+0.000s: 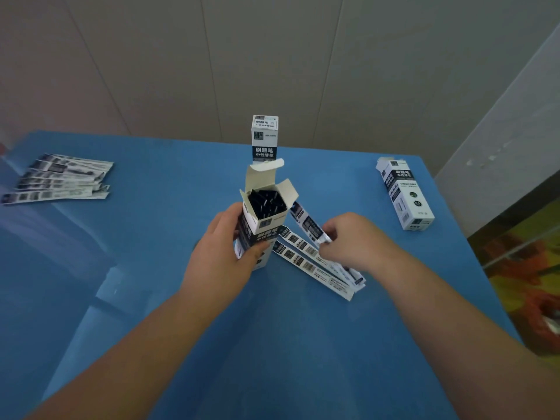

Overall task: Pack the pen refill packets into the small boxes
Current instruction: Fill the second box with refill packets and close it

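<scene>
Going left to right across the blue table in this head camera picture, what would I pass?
Fanned pile of packets → left hand gripping the open box → right hand pinching a packet → box lying flat.

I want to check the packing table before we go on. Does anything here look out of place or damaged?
Nothing looks damaged. One box lies on its side near the table's right edge, while another closed box stands upright. Packets lie fanned loosely at the far left.
</scene>
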Demonstrator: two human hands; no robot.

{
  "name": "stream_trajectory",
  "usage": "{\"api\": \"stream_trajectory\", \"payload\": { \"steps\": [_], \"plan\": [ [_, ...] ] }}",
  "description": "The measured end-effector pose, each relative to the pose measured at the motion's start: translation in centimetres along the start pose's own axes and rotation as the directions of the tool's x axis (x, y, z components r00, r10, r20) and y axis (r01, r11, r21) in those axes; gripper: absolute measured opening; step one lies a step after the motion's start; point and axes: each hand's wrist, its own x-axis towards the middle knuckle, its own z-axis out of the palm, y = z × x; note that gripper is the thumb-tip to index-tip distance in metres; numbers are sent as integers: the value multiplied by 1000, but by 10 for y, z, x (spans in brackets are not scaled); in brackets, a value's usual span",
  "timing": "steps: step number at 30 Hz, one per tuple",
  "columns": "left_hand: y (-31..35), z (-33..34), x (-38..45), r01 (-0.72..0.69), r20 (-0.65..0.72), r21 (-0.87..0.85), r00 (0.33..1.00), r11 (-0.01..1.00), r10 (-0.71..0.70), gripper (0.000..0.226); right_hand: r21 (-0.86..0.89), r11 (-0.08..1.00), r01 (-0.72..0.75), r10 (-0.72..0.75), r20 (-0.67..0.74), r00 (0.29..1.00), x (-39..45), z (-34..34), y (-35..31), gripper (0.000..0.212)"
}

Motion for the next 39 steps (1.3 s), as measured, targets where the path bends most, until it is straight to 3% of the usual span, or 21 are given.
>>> {"api": "stream_trajectory", "payload": {
  "steps": [4,10,15,19,22,26,31,34,39],
  "plan": [
    [5,-2,0,-12,-3,1,1000,1000,12,50,310,951,-4,18,-42,999,-15,-24,-6,6],
    [5,0,0,-27,-14,-10,1000,1000,27,46,759,647,67,-19,-71,997,-43,-50,-14,13],
    [3,0,1,-36,-10,-7,999,999,35,50,852,457,255,-152,-208,966,-57,-63,-25,22],
    [2,0,0,-45,1,2,999,999,45,54,830,377,412,-207,-358,910,-57,-66,-39,9],
    [1,0,0,-49,4,3,999,999,49,56,747,418,517,-269,-441,856,-54,-68,-48,11],
    [1,0,0,-44,2,-2,999,999,44,58,555,608,568,-340,-464,818,-49,-76,-56,9],
    [1,0,0,-56,-1,-13,998,998,56,55,295,755,586,-485,-350,802,-49,-94,-74,16],
    [3,1,0,-67,-3,-15,998,998,67,51,188,778,600,-547,-267,793,-45,-99,-83,16],
    [2,1,0,-60,4,-19,998,998,60,52,191,758,623,-589,-209,781,-42,-104,-91,11]
  ]
}}
